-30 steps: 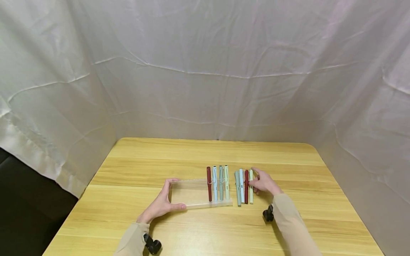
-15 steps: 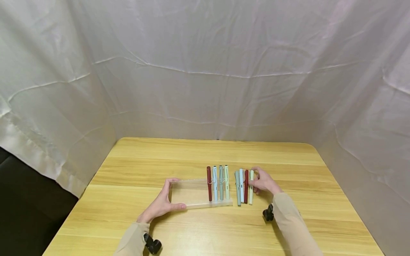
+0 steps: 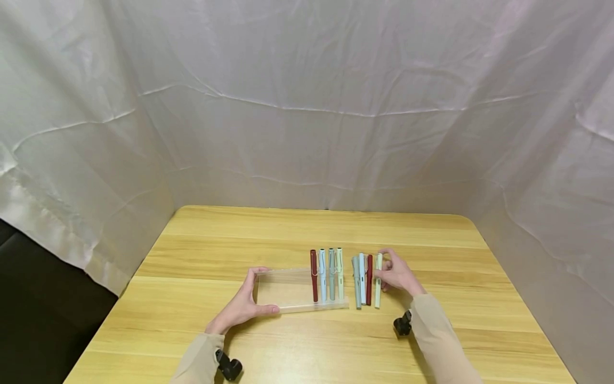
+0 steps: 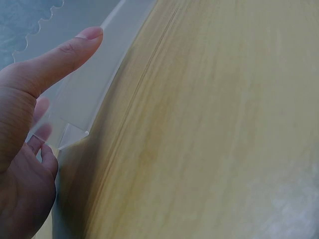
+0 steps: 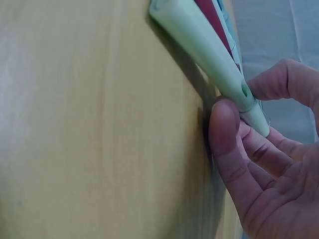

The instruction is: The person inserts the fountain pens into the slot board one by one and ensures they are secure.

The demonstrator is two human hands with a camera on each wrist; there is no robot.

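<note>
My left hand (image 3: 242,305) grips the left end of a clear plastic pen stand (image 3: 284,289), thumb on its front strip and fingers behind. A scalloped edge of the stand shows in the left wrist view. At its right end lie a dark red pen (image 3: 314,274), a light blue pen (image 3: 323,277), a grey-green pen (image 3: 331,277) and a pale green pen (image 3: 340,277). My right hand (image 3: 397,274) pinches another pale green pen (image 5: 204,45) between thumb and fingers, at the right of a second group. That pen stands slightly apart from the dark red pen (image 3: 369,280) beside it.
Left of that dark red pen lie a light blue pen (image 3: 362,280) and a grey-green pen (image 3: 356,282), close together. All this is on a wooden table (image 3: 307,346). Pale curtains (image 3: 307,133) enclose its back and sides.
The pinched pale green pen has shifted slightly right, widening the gap to the dark red pen. My right hand moved with it. My left hand holds the stand in the same place.
</note>
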